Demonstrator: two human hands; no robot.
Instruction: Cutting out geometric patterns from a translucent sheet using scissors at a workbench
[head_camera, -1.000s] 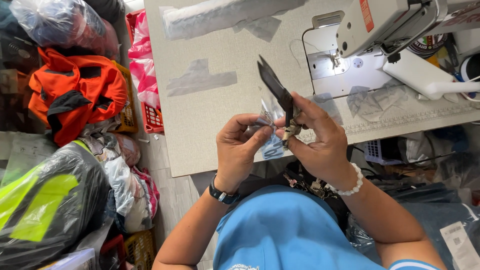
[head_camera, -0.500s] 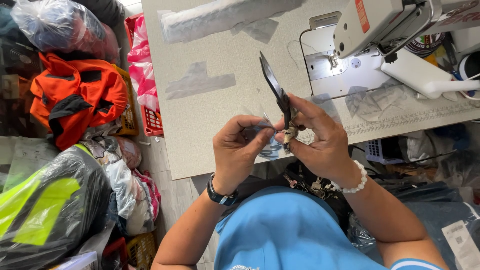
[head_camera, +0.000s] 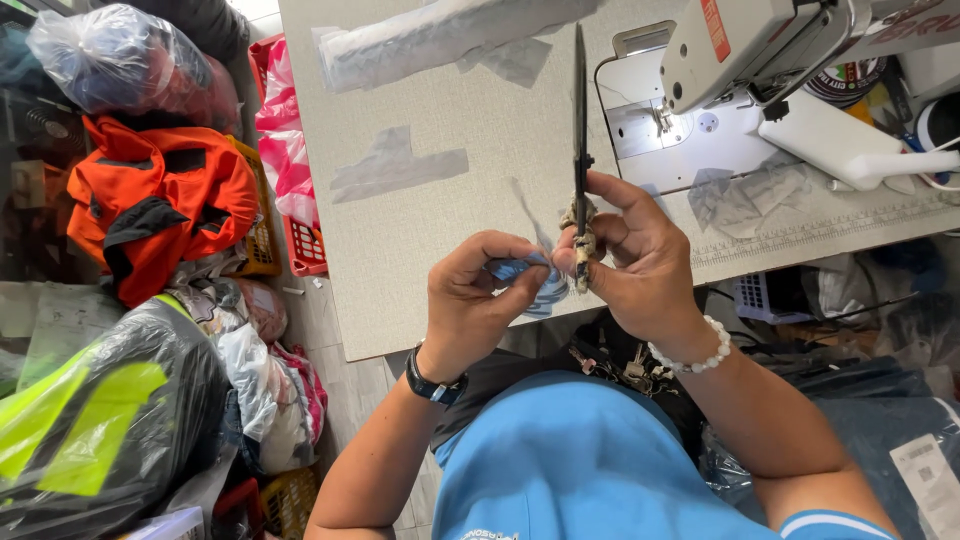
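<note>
Pinched between thumb and fingertips, the left hand (head_camera: 478, 300) holds a small blue fabric piece (head_camera: 530, 283) at the centre of the frame, just over the near edge of the grey sewing table (head_camera: 450, 230). Touching it from the right, the right hand (head_camera: 640, 265) is closed around the cloth-wrapped handles of dark scissors (head_camera: 579, 150), blades pointing up the frame. Such fabric looks light, limp and easily creased, best held near its edge. Those blades seem stiff and sharp. Open tabletop lies above; a sewing machine (head_camera: 760, 60) crowds the upper right.
</note>
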